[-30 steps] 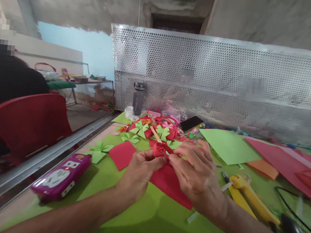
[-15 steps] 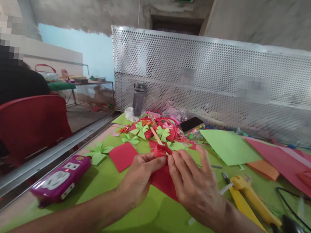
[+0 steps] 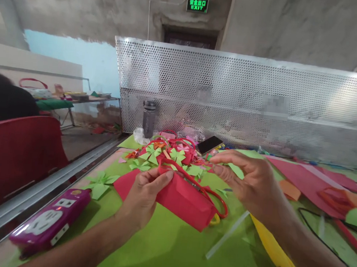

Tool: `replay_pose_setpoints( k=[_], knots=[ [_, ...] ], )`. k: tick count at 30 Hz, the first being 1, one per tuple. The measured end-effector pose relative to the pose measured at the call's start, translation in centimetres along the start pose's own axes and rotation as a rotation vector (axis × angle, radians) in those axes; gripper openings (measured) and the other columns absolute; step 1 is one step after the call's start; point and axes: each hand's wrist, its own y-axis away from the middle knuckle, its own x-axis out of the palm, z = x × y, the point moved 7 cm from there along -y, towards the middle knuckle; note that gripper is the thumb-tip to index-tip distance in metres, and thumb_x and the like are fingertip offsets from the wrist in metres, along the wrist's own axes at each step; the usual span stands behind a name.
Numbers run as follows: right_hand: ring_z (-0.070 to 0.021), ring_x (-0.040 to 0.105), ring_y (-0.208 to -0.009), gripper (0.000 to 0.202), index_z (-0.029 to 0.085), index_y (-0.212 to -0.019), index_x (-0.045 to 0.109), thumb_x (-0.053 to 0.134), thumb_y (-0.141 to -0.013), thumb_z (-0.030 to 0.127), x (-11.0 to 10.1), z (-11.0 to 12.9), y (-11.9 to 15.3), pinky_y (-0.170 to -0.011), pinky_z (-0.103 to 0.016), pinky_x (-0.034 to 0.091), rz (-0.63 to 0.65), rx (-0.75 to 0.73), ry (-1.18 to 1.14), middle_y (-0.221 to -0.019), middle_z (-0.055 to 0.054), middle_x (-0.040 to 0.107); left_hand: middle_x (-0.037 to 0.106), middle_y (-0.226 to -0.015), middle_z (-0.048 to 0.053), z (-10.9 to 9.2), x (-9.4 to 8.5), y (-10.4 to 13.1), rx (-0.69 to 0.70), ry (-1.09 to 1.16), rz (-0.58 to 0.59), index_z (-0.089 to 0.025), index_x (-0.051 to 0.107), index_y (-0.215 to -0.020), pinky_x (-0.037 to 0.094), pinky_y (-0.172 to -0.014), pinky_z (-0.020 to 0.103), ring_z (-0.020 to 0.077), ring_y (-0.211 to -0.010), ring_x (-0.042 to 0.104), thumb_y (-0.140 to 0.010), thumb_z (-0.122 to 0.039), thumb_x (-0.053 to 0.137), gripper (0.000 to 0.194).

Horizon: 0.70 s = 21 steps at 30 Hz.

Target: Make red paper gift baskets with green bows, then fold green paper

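Over the worktop [image 3: 166,251], inside its left edge, our left hand [image 3: 143,193] pinches the red bag [image 3: 187,201]; right hand [image 3: 252,179] apart, grip unclear. Apparently positioning; next likely needs steadiness.

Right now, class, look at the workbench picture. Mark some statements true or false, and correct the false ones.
1. The left hand grips the red folded piece. True.
2. Both hands grip it. False: the right hand is apart from it.
3. The dark bottle stands upright in front of the perforated panel. True.
4. The phone touches the purple power strip. False: the phone lies apart from it, nearer the perforated panel.
5. The exit sign glows red. False: the exit sign glows green.
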Motion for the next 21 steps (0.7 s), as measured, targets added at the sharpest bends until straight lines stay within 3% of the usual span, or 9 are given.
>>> replay_pose_setpoints(
  k=[5, 10, 14, 21],
  knots=[
    [-0.0176, 0.065, -0.075, 0.013, 0.022, -0.079, 0.072, 0.061, -0.082, 0.029, 1.9, -1.3, 0.0, -0.070, -0.033, 0.051, 0.173, 0.096, -0.176, -0.080, -0.001, 0.070, 0.069, -0.059, -0.002, -1.9, -0.3, -0.2, 0.130, -0.003, -0.046, -0.016, 0.071, -0.068, 0.049, -0.051, 0.018, 0.0100, -0.050, 0.060, -0.055, -0.026, 0.085, 0.021],
    [-0.0231, 0.066, -0.090, 0.016, 0.023, -0.088, 0.073, 0.067, -0.078, 0.035, 3.4, -0.8, 0.8, -0.079, -0.040, 0.051, 0.220, 0.095, -0.111, -0.096, -0.004, 0.072, 0.071, -0.069, -0.002, -2.6, -0.2, -0.1, 0.210, -0.059, -0.004, -0.019, 0.071, -0.075, 0.050, -0.055, 0.018, 0.0102, -0.057, 0.063, -0.068, -0.023, 0.077, 0.010],
    [-0.0246, 0.069, -0.081, 0.028, 0.022, -0.100, 0.070, 0.073, -0.073, 0.030, 4.3, -1.1, 1.4, -0.071, -0.040, 0.055, 0.274, 0.204, -0.010, -0.095, -0.005, 0.074, 0.072, -0.072, -0.001, -2.5, -0.1, 0.1, 0.202, -0.073, 0.006, -0.019, 0.072, -0.077, 0.052, -0.060, 0.021, 0.0131, -0.063, 0.066, -0.069, -0.024, 0.076, 0.010],
    [-0.0290, 0.064, -0.097, 0.022, 0.020, -0.096, 0.071, 0.070, -0.075, 0.026, 4.4, -0.2, 1.7, -0.081, -0.047, 0.053, 0.099, 0.049, 0.140, -0.107, -0.009, 0.070, 0.071, -0.068, 0.000, -2.3, 0.1, 0.3, 0.184, -0.082, 0.032, -0.019, 0.073, -0.075, 0.053, -0.061, 0.022, 0.0139, -0.063, 0.065, -0.065, -0.026, 0.079, 0.014]
  ],
)
